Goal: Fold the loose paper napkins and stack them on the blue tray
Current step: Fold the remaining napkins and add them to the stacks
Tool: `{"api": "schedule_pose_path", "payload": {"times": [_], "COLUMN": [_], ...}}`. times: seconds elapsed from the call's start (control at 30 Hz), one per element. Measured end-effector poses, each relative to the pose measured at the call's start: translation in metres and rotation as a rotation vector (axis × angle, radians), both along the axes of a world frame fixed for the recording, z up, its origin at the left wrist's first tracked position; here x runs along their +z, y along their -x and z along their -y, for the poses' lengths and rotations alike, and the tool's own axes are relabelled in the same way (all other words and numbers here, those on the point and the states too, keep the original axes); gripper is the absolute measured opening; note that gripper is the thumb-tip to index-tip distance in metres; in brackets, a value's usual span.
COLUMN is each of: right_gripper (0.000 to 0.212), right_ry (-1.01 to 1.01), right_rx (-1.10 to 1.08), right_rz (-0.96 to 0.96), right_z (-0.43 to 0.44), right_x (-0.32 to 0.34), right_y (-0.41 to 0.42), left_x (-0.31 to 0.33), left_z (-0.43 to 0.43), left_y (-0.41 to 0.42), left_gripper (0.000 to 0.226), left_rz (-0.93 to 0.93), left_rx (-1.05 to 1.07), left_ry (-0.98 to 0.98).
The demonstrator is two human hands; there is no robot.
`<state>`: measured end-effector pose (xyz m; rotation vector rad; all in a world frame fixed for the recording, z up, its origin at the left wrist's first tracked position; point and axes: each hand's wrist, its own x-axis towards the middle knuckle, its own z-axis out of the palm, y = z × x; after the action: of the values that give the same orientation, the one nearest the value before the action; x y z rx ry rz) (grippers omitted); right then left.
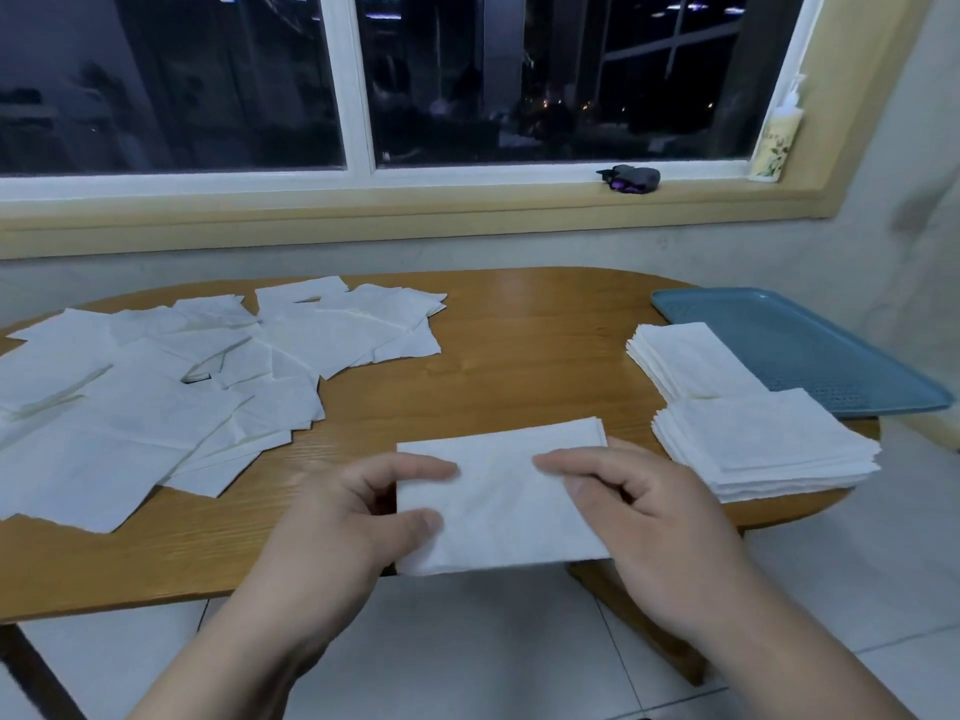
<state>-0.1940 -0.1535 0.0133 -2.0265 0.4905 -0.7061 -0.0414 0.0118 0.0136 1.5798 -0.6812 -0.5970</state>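
Half-folded white paper napkin (501, 504) at near edge of oval wooden table (519, 335), overhanging it. Left hand (353, 517) pinches its left edge, right hand (654, 517) its right. Loose white napkins (156, 387) scattered far left. Two folded stacks (769, 444) against left edge of blue plastic tray (821, 350), right.

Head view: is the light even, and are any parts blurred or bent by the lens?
Head view: dim, bluish room light; the window is dark, with light reflections at its top; a soft sheen on the table; the wide lens bows the sill and table edge; the right wall is smeared, the held napkin is sharp.
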Motion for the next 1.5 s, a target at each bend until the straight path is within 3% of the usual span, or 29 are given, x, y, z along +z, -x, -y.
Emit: {"api": "schedule_pose_path", "payload": {"times": [0.2,0.33,0.47,0.7,1.03,1.13,1.23,1.5], "right_gripper": [0.03,0.025,0.022,0.017,0.053,0.056,0.051,0.017], "right_ry": [-0.063,-0.056,-0.054,-0.137,-0.126,-0.064,-0.019,0.016], "right_rx": [-0.118,-0.201,-0.298,-0.287,-0.298,-0.293,-0.296,-0.373], "right_rz": [0.045,0.051,0.05,-0.037,-0.194,-0.249,-0.279,-0.269], "right_z": [0.022,0.048,0.071,0.064,0.039,0.036,0.034,0.036], "right_x": [0.007,0.018,0.021,0.0,-0.009,-0.007,-0.009,-0.014], "right_y": [0.037,0.057,0.071,0.061,0.03,0.026,0.033,0.051], "left_x": [0.006,0.014,0.021,0.008,-0.012,-0.02,-0.022,-0.028], "left_z": [0.042,0.078,0.107,0.121,0.131,0.126,0.129,0.161], "left_y": [0.024,0.032,0.041,0.029,0.004,0.016,0.017,-0.02], "left_gripper": [0.025,0.04,0.026,0.029,0.019,0.027,0.035,0.041], "left_rz": [-0.012,0.056,0.157,0.23,0.7,0.807,0.924,0.98], "left_rx": [-0.047,-0.079,-0.095,0.039,0.053,-0.104,-0.171,-0.275], "left_ry": [-0.015,-0.023,-0.059,-0.174,-0.329,-0.389,-0.5,-0.51]}}
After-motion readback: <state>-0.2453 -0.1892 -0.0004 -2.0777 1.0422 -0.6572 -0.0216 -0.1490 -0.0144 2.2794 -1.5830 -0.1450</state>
